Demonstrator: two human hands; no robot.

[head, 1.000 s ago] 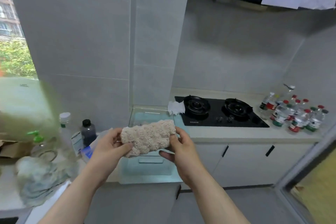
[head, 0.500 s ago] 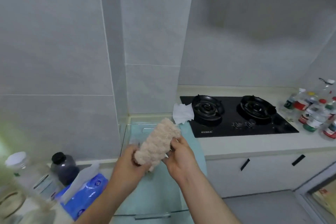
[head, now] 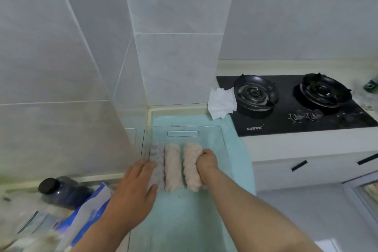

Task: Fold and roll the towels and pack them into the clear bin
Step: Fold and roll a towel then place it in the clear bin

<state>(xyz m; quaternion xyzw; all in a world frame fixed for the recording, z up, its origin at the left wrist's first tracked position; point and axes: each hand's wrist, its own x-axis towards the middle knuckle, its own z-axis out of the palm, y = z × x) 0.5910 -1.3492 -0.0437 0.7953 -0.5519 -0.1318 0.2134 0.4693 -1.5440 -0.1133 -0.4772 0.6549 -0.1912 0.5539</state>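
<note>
A second ago the beige roll (head: 191, 166) was up in both hands above the clear bin (head: 224, 141) — now it lies inside, rightmost of three, next to a second beige roll (head: 172, 166) and a grey roll (head: 157, 157) by the bin's left wall. The right hand (head: 206, 159) curls round it; the left hand (head: 139, 180) rests flat-fingered on the grey one. That's a third towel packed, I'd say — with room left at the bin's right.
</note>
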